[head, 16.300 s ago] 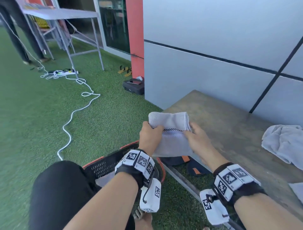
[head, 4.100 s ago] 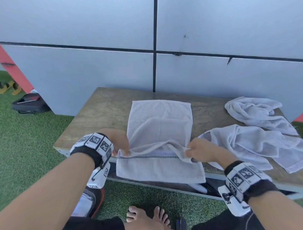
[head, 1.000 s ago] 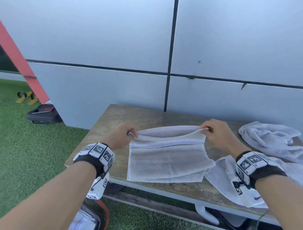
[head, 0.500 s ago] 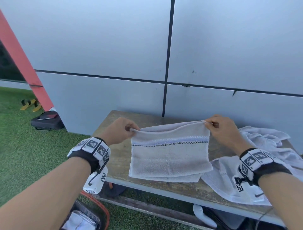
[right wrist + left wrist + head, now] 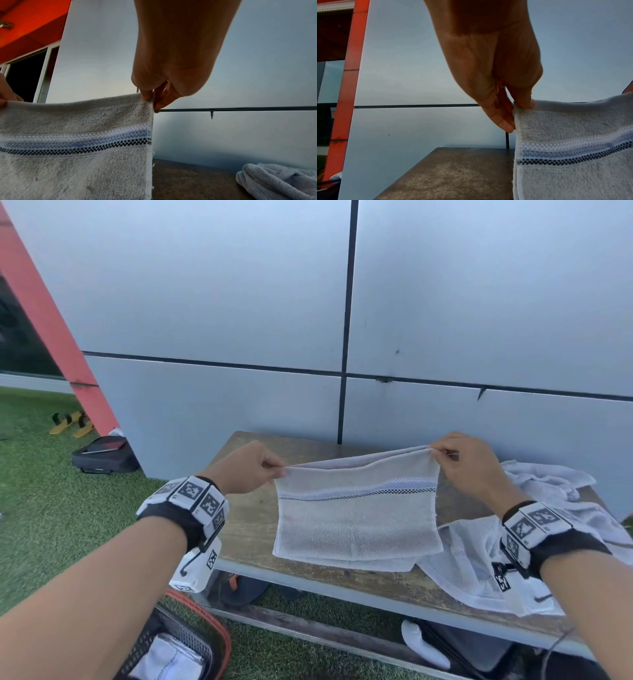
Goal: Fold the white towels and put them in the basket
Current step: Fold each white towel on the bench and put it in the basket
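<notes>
1. The left hand [image 5: 251, 465] is raised above the tabletop [image 5: 250, 529], its grip pinching the upper left corner of the folded towel [image 5: 356, 522] between thumb and fingertips.
2. The right hand [image 5: 471, 465] is held at about the same height, its grip pinching the upper right corner the same way.
3. The folded towel hangs stretched between the 2 hands, its lower edge resting on the tabletop near the front edge.
4. It is white terry, doubled over, with a woven band near the top: white, pale blue, then a dark checkered line.
5. The loose towels [image 5: 548, 491] lie crumpled on the tabletop to the right, 1 reaching the folded towel's lower right corner.
6. The basket [image 5: 219, 642] stands on the grass at lower left, with white cloth inside.
</notes>
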A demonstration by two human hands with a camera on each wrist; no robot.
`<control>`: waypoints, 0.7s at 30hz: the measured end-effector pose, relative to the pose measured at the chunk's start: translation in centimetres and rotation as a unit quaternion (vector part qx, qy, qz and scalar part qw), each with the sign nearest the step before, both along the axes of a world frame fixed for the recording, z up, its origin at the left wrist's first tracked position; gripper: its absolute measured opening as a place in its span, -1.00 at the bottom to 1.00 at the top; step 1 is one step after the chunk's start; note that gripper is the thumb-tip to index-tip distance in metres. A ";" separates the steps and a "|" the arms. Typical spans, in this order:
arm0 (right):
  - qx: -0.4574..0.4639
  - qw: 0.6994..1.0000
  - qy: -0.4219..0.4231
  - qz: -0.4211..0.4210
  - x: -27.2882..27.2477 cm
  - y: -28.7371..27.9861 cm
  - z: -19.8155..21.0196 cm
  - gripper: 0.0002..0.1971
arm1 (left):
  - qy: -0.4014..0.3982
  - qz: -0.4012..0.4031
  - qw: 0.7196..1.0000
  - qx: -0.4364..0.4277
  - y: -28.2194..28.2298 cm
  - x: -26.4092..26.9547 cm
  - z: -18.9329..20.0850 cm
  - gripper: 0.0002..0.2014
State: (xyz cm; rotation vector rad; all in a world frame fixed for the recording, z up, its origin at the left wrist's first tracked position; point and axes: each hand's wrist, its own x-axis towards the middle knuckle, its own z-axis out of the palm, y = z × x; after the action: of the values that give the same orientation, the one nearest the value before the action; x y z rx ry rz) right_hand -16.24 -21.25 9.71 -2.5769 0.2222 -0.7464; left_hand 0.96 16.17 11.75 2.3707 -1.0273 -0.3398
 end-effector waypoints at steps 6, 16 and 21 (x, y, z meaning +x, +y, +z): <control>0.033 0.999 -0.009 -0.024 -0.5 0.4 0.7 -0.91 | -0.034 0.063 0.996 -0.053 -0.2 -0.8 1.3 -0.90; 0.045 0.998 -0.035 -0.041 -1.7 0.8 2.8 -0.92 | -0.056 0.084 0.987 -0.122 -0.9 -0.8 3.4 -0.94; 0.045 0.997 -0.046 -0.051 -1.4 1.0 4.3 -0.91 | -0.080 0.083 0.985 -0.128 -0.9 -0.3 5.1 -0.95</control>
State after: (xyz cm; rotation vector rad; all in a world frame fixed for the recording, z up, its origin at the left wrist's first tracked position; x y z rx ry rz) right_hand -17.67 -20.20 14.05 -2.4545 0.3515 -0.8682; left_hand 0.61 15.24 16.82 2.2557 -0.8760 0.0427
